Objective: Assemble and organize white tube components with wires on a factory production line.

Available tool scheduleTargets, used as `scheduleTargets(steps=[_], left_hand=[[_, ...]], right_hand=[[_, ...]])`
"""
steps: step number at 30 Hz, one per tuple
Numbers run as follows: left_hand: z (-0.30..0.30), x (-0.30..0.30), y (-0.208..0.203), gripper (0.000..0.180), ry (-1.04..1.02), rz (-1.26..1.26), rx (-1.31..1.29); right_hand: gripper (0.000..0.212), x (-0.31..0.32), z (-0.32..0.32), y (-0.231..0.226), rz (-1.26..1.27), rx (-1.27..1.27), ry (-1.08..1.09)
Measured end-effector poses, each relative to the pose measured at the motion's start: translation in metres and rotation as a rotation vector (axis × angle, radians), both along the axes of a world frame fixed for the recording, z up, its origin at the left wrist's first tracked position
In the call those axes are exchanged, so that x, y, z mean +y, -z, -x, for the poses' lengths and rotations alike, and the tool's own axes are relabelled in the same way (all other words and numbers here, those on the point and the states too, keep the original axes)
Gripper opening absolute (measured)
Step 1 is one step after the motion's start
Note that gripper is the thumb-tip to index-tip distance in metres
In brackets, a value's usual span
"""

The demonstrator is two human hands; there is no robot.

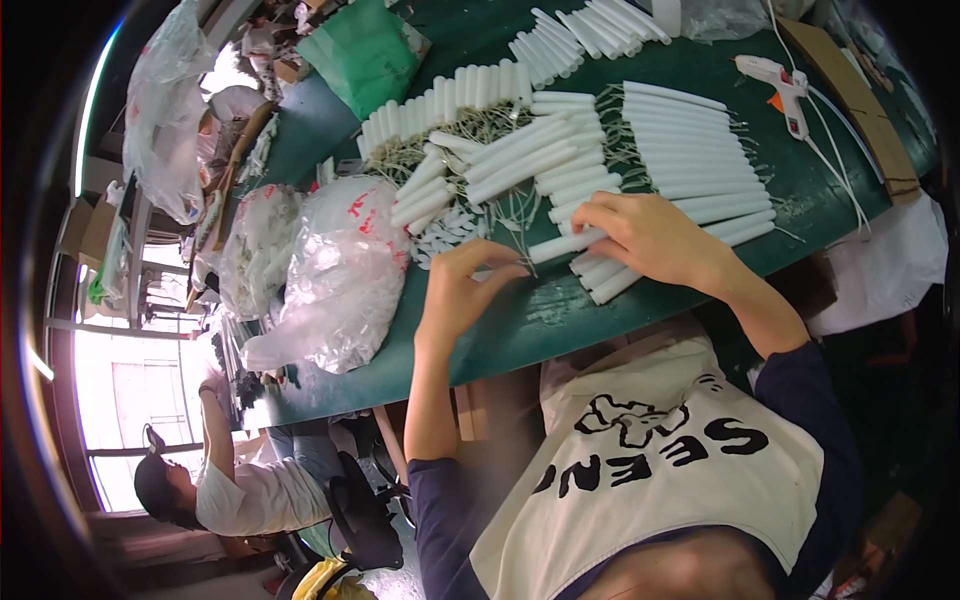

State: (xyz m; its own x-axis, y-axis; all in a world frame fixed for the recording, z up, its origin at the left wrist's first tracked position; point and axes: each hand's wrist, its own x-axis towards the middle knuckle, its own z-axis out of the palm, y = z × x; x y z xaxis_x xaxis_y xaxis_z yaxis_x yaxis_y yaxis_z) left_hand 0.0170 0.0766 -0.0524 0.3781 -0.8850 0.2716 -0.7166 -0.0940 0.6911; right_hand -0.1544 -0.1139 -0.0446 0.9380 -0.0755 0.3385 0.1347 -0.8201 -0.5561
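My right hand (pixel 640 235) grips a white tube (pixel 560 247) that lies nearly level above the green tabletop. At the tube's left end, thumb and forefinger of my left hand (pixel 468 285) pinch together on what looks like a thin wire (pixel 524 250); its tip is too small to make out well. Under and beside my right hand are more loose white tubes (pixel 610 283). A row of white tubes (pixel 690 150) with wires at their ends lies just beyond it. Small white pieces (pixel 440 235) are heaped beyond my left hand.
Bundled tubes (pixel 530 155) and standing tubes (pixel 450 95) fill the middle. Clear plastic bags (pixel 345 270) bulge at left. A green bag (pixel 365 55) lies far left, a glue gun (pixel 780 90) with its cord far right, beside a cardboard strip (pixel 850 110). Another person (pixel 250 490) sits at lower left.
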Motion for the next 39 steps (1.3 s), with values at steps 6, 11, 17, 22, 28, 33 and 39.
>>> scheduleTargets(steps=[6,11,17,22,28,33,39], left_hand=[[0.006,-0.001,-0.001,0.014,-0.064,0.054,-0.046],[0.01,0.001,-0.003,0.013,-0.102,0.097,-0.085],[0.014,0.0,0.002,0.012,-0.127,0.154,-0.097],[0.019,0.001,0.0,0.013,-0.215,0.212,-0.065],[0.018,0.004,0.008,0.013,-0.251,0.284,-0.166],[0.021,0.002,0.013,0.014,-0.234,0.292,-0.213],[0.024,0.002,0.012,0.017,-0.233,0.29,-0.236]], right_hand=[[0.015,-0.007,-0.005,0.01,0.115,-0.026,-0.037],[0.016,0.004,-0.004,-0.004,-0.065,0.068,-0.032],[0.018,0.001,-0.006,0.004,0.051,-0.023,-0.019],[0.02,-0.001,-0.011,0.011,0.153,-0.023,-0.038],[0.02,0.008,-0.013,0.001,0.003,-0.018,-0.028],[0.019,0.005,-0.011,0.007,0.054,-0.06,-0.038],[0.017,0.003,-0.015,0.014,0.177,-0.148,-0.05]])
